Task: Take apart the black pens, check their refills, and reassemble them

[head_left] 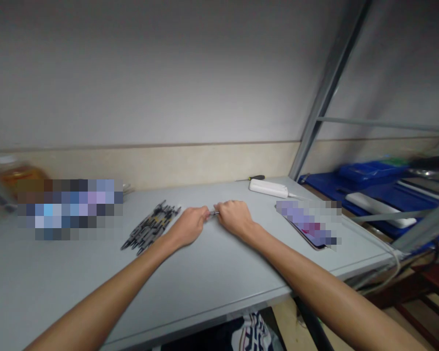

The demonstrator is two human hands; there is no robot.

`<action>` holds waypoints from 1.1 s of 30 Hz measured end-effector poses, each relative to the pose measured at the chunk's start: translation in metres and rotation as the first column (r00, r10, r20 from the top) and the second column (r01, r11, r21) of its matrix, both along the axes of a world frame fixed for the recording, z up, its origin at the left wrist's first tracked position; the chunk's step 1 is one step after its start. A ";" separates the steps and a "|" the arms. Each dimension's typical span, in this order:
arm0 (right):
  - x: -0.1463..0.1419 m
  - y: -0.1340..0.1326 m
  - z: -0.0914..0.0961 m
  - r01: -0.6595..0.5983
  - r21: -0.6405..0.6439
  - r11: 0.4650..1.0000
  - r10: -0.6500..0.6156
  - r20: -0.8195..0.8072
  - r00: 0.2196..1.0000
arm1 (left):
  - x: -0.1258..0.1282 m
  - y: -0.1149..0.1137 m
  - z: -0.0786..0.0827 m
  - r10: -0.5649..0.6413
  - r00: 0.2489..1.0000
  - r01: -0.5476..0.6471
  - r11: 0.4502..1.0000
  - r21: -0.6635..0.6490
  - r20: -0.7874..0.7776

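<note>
Between my two hands, above the middle of the grey table [205, 268], is a slim pen [214, 213]. My left hand [192, 225] is closed on its left end, fingertips pinched together. On the other end, my right hand [235, 214] is closed with its fingers curled, hiding that part of the pen. Only a short clear and metallic stretch shows between the hands. Just left of my left hand lies a pile of pens [151, 226], mostly dark and clear, with a few yellowish bits among them.
A white power strip [269, 188] and a screwdriver [256, 178] lie near the wall. A phone-like flat object [303, 226], partly blurred out, rests at the right. Behind the pixelated area at left stands a bottle of amber liquid [22, 175]. A metal post [324, 97] rises at the table's right end.
</note>
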State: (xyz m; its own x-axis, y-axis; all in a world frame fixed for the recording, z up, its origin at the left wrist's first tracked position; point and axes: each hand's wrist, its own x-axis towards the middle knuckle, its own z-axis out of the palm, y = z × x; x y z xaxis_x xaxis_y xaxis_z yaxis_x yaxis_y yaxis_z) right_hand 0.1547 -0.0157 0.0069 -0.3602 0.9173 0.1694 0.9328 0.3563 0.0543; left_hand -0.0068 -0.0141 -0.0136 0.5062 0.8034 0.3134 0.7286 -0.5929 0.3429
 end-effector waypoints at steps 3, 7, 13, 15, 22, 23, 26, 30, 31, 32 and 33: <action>0.004 -0.003 0.001 -0.099 0.070 0.993 0.100 -0.015 0.995 | -0.003 -0.002 0.004 0.027 0.993 -0.020 0.998 -0.061 0.113; 0.015 -0.003 0.002 -0.232 0.126 0.964 0.251 -0.167 0.953 | -0.013 -0.001 0.008 0.090 0.933 -0.058 0.993 -0.100 0.348; 0.037 0.013 -0.003 -0.376 -0.113 0.920 0.194 -0.702 0.685 | -0.014 0.004 0.002 0.183 0.724 -0.010 0.967 -0.255 0.665; 0.040 0.017 -0.004 -0.416 -0.145 0.898 0.123 -0.824 0.553 | -0.011 0.004 0.001 0.215 0.648 0.027 0.952 -0.304 0.731; 0.043 0.018 0.000 -0.371 -0.101 0.923 0.085 -0.887 0.454 | -0.008 0.005 -0.001 0.335 0.427 0.223 0.862 -0.456 0.840; 0.043 0.018 0.001 -0.365 -0.155 0.918 0.036 -0.885 0.465 | -0.009 0.006 -0.001 0.337 0.415 0.232 0.859 -0.456 0.845; 0.044 0.019 0.001 -0.363 -0.294 0.884 -0.086 -0.865 0.494 | -0.011 0.008 -0.002 0.329 0.399 0.214 0.874 -0.436 0.856; 0.046 0.020 0.002 -0.418 -0.253 0.872 -0.077 -0.916 0.394 | -0.013 0.010 -0.002 0.328 0.393 0.187 0.886 -0.424 0.859; 0.046 0.020 0.003 -0.421 -0.237 0.875 -0.075 -0.928 0.366 | -0.013 0.010 -0.002 0.328 0.393 0.192 0.885 -0.425 0.859; 0.047 0.021 0.003 -0.417 -0.231 0.879 -0.080 -0.933 0.350 | -0.013 0.010 -0.002 0.327 0.393 0.200 0.882 -0.427 0.860; 0.047 0.021 0.003 -0.403 -0.240 0.883 -0.093 -0.931 0.352 | -0.013 0.010 -0.002 0.327 0.392 0.208 0.879 -0.430 0.860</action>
